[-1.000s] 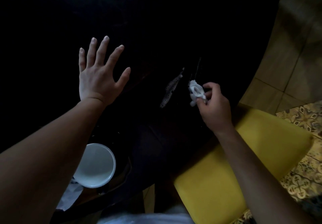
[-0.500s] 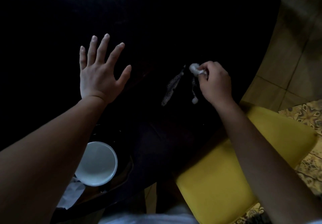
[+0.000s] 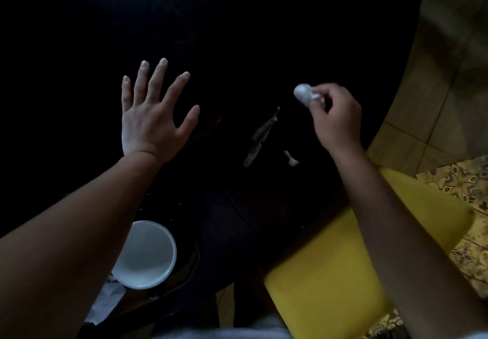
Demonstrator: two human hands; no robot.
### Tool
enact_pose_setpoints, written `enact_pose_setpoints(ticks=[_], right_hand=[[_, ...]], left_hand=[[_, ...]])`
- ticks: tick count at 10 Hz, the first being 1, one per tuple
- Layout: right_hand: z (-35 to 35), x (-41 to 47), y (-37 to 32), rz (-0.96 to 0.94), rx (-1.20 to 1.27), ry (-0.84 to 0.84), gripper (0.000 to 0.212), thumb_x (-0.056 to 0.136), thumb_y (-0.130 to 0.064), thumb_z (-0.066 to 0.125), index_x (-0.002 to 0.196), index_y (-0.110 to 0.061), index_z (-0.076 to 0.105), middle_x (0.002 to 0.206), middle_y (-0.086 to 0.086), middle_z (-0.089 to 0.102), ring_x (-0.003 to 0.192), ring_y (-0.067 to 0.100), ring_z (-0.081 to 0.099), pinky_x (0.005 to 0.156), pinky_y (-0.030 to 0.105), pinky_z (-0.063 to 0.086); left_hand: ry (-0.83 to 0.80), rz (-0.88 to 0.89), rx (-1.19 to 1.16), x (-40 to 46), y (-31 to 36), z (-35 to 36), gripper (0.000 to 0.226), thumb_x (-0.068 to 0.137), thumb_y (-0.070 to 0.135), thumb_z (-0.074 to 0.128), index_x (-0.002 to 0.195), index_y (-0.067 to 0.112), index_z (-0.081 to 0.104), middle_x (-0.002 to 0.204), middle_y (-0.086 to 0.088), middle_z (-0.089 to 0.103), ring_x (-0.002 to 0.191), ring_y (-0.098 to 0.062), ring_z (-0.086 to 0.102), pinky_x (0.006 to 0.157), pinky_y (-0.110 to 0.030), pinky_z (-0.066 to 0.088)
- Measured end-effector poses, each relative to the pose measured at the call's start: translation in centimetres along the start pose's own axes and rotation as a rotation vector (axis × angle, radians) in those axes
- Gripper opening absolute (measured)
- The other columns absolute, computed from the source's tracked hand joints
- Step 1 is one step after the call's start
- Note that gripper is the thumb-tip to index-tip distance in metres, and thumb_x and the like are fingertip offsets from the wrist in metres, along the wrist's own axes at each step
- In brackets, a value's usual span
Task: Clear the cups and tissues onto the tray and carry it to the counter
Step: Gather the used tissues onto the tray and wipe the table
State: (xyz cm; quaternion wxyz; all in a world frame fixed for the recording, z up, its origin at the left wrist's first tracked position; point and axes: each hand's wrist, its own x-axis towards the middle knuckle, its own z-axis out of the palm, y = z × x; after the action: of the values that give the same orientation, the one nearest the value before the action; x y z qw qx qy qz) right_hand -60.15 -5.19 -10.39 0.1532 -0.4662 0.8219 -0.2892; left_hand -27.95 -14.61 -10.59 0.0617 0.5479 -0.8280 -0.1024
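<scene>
- Tissue, a white wad, sits right of frame centre, pinched in the curled fingers of the right hand over the dark worktop.
- Left hand lies flat at centre left, fingers spread wide, holding nothing.
- Worktop is near black and fills most of the frame; tan floor tiles and patterned tiles show at right.
- White cup stands at lower left, crumpled tissue paper just below it.
- A speckled scrap and a small white bit lie between the hands.
- Yellow chair seat fills the lower right.
</scene>
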Motion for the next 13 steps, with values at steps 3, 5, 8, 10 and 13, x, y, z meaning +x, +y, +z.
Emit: enact_pose_setpoints(ticks=[3, 5, 8, 10, 13], right_hand=[[1.5, 0.0, 1.4, 0.028, -0.163, -0.148, 0.022, 0.094, -0.021, 0.056, 0.110, -0.013, 0.069, 0.105, 0.011, 0.068, 0.095, 0.028, 0.064, 0.072, 0.026, 0.039], [1.2, -8.9, 1.1, -0.006, -0.125, -0.239, 0.017, 0.094, -0.016, 0.060, 0.108, -0.012, 0.067, 0.100, 0.007, 0.061, 0.083, 0.025, 0.060, 0.065, 0.028, 0.038], [-0.5, -4.5, -0.2, 0.017, -0.049, -0.111, 0.016, 0.092, -0.021, 0.060, 0.104, -0.016, 0.070, 0.098, 0.008, 0.069, 0.087, 0.018, 0.062, 0.071, 0.024, 0.039], [2.5, 0.4, -0.1, 0.061, -0.093, -0.059, 0.024, 0.091, -0.027, 0.054, 0.105, -0.017, 0.071, 0.099, 0.008, 0.071, 0.092, 0.027, 0.066, 0.074, 0.033, 0.049], [0.8, -10.0, 0.4, -0.062, -0.185, -0.244, 0.010, 0.092, -0.017, 0.060, 0.099, -0.015, 0.067, 0.087, 0.000, 0.055, 0.073, 0.024, 0.057, 0.058, 0.029, 0.037]], left_hand=[[0.000, 0.003, 0.014, 0.0, -0.1, 0.2, 0.066, 0.099, 0.064, 0.036, 0.158, 0.034, 0.033, 0.171, -0.002, 0.017, 0.159, -0.030, 0.006, 0.127, -0.056, 0.004], [0.000, 0.005, 0.009, 0.0, 0.0, 0.0, 0.066, 0.099, 0.064, 0.035, 0.158, 0.034, 0.034, 0.171, -0.002, 0.017, 0.159, -0.030, 0.006, 0.127, -0.056, 0.004], [0.017, 0.012, 0.002, 0.0, -0.1, 0.2, 0.065, 0.099, 0.063, 0.037, 0.157, 0.033, 0.035, 0.171, -0.003, 0.019, 0.159, -0.031, 0.008, 0.126, -0.056, 0.005], [0.024, 0.008, -0.002, 0.0, 0.0, 0.3, 0.064, 0.100, 0.062, 0.040, 0.157, 0.034, 0.035, 0.171, -0.003, 0.019, 0.159, -0.030, 0.008, 0.127, -0.056, 0.004], [0.010, 0.001, -0.006, 0.2, 0.3, 0.2, 0.063, 0.101, 0.062, 0.039, 0.157, 0.034, 0.034, 0.171, -0.003, 0.018, 0.159, -0.031, 0.007, 0.127, -0.056, 0.003]])
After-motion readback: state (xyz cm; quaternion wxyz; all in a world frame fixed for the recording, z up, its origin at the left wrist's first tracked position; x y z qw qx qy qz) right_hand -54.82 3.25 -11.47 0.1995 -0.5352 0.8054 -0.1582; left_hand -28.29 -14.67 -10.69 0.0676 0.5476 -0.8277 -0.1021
